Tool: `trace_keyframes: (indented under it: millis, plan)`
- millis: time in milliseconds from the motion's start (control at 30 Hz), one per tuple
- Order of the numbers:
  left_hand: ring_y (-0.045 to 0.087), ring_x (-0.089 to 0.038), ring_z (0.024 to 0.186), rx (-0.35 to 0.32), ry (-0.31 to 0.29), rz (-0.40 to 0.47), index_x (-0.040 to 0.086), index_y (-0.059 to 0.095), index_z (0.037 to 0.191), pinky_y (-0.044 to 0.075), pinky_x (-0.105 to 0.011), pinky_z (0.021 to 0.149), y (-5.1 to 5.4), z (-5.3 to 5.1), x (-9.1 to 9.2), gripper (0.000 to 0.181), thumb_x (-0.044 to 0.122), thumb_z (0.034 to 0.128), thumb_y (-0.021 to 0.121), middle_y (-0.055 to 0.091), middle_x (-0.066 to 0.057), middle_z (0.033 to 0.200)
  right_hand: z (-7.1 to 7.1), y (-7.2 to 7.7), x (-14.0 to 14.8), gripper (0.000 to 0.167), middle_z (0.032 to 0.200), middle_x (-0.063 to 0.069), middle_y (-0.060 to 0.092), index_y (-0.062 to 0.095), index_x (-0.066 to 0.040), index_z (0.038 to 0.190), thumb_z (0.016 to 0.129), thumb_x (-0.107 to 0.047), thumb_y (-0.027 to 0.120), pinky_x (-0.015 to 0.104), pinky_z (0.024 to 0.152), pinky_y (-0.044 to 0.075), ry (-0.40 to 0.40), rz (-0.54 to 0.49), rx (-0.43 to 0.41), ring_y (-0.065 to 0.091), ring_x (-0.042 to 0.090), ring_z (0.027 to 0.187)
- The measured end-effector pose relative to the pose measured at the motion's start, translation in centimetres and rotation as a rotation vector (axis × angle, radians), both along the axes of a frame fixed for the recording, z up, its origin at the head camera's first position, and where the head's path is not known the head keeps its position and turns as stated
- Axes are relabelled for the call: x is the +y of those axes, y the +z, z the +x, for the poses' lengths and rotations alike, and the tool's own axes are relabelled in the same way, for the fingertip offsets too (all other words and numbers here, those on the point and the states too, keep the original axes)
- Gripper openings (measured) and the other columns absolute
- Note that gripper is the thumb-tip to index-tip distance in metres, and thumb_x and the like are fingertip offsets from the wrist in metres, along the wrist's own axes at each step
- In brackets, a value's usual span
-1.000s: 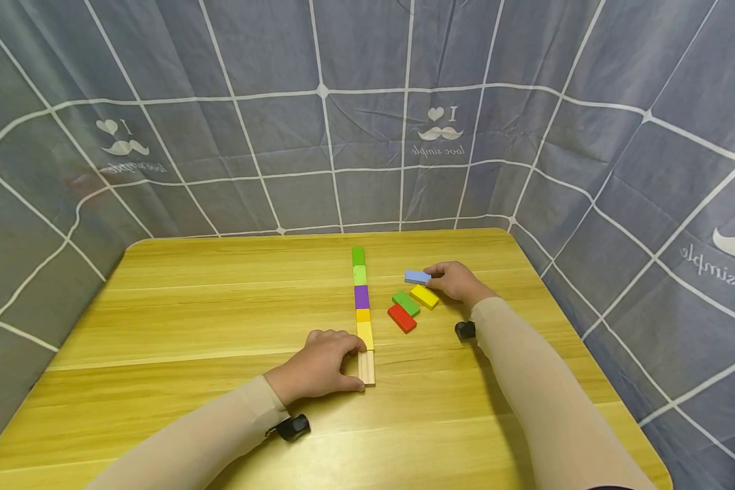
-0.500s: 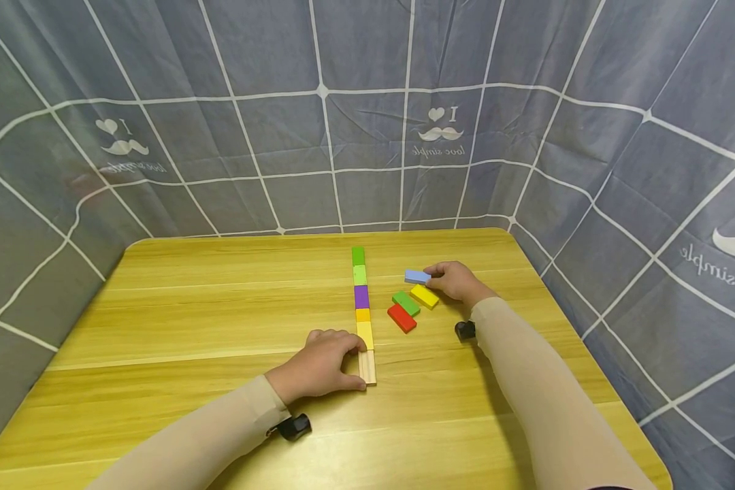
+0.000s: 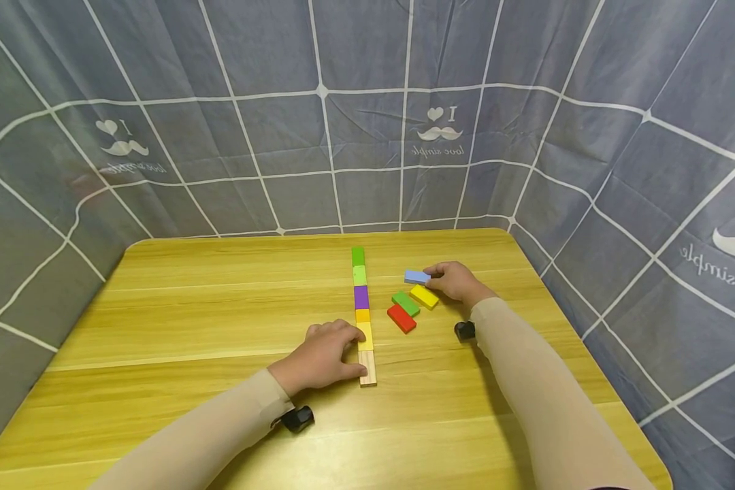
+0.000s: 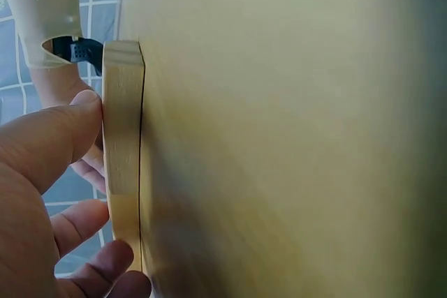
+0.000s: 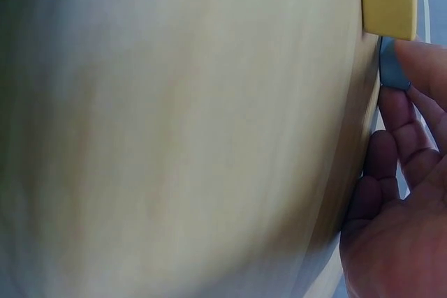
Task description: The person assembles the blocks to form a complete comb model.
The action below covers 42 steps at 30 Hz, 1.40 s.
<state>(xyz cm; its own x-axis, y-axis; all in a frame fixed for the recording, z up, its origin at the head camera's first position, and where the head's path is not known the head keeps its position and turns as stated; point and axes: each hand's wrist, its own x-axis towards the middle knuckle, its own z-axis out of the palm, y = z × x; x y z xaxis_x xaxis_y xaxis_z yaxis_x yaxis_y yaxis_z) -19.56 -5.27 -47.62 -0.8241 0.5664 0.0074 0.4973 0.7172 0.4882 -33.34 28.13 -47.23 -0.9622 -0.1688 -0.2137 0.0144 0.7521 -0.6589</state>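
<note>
Down the table runs a straight row of flat blocks end to end: dark green [image 3: 358, 256], light green [image 3: 359, 275], purple [image 3: 361, 297], a short orange block [image 3: 363, 315], a yellow block [image 3: 367, 337] and a plain wood block [image 3: 368, 368] nearest me. My left hand [image 3: 318, 356] lies along the row's left side, thumb touching the plain block, index finger at the yellow one; in the left wrist view its fingers are spread loosely beside the wood. My right hand [image 3: 458, 281] pinches the right end of a light blue block [image 3: 414, 277] between thumb and fingers.
Just below the blue block lie a loose yellow block [image 3: 425, 297], a green block [image 3: 406, 304] and a red block [image 3: 401, 318], close together right of the row. A grey checked curtain [image 3: 367, 136] hangs behind the wooden table [image 3: 190, 299] and along its sides.
My left hand has shifted slightly away from me along the row, its thumb leaving the plain block's near end for its side. The right hand and the blue block have stayed put.
</note>
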Motion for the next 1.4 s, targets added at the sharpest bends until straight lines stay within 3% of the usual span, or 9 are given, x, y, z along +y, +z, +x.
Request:
trace_keyframes:
  millis: [300, 467, 767, 1000, 1400]
  plan:
    - [0.044, -0.04, 0.148, -0.029, 0.03, -0.025, 0.015, 0.063, 0.14, 0.032, -0.059, 0.117, 0.1, -1.0, 0.2, 0.065, 0.05, 0.0884, 0.083, 0.049, -0.015, 0.158, 0.0, -0.1, 0.0, 0.044, 0.145, 0.018, 0.064, 0.063, -0.007, 0.146, 0.105, -0.024, 0.066, 0.051, 0.119, 0.043, 0.003, 0.006, 0.001, 0.058, 0.036, 0.133]
    - [0.038, -0.041, 0.153, -0.06, 0.023, -0.041, 0.014, 0.057, 0.148, 0.027, -0.061, 0.122, 0.2, -1.6, 0.1, 0.074, 0.052, 0.0894, 0.081, 0.041, -0.016, 0.166, -0.1, -0.1, 0.0, 0.044, 0.146, 0.018, 0.064, 0.063, -0.007, 0.146, 0.104, -0.023, 0.066, 0.052, 0.119, 0.043, 0.005, 0.006, 0.007, 0.058, 0.036, 0.134]
    - [0.027, -0.042, 0.159, -0.123, -0.014, -0.049, 0.017, 0.044, 0.161, 0.023, -0.064, 0.124, 0.3, -2.8, -0.2, 0.09, 0.056, 0.0884, 0.08, 0.026, -0.016, 0.174, -0.1, -0.1, 0.0, 0.043, 0.144, 0.018, 0.065, 0.065, -0.007, 0.144, 0.105, -0.023, 0.066, 0.051, 0.118, 0.044, 0.003, 0.01, 0.016, 0.059, 0.036, 0.132]
    - [0.015, -0.042, 0.163, -0.156, -0.027, -0.067, 0.023, 0.033, 0.167, 0.013, -0.066, 0.128, 0.2, -3.6, -0.5, 0.1, 0.061, 0.0867, 0.079, 0.012, -0.012, 0.178, -0.2, -0.3, 0.0, 0.043, 0.144, 0.019, 0.065, 0.065, -0.006, 0.144, 0.103, -0.023, 0.068, 0.051, 0.118, 0.044, -0.004, 0.002, 0.016, 0.059, 0.037, 0.132]
    - [-0.003, -0.04, 0.165, -0.244, -0.022, -0.091, 0.03, 0.021, 0.17, -0.002, -0.071, 0.127, 0.2, -4.2, -0.6, 0.106, 0.066, 0.0869, 0.076, 0.003, -0.012, 0.178, -0.2, -0.3, 0.0, 0.044, 0.144, 0.018, 0.065, 0.065, -0.007, 0.144, 0.103, -0.023, 0.068, 0.051, 0.118, 0.044, -0.011, 0.005, 0.008, 0.059, 0.036, 0.132]
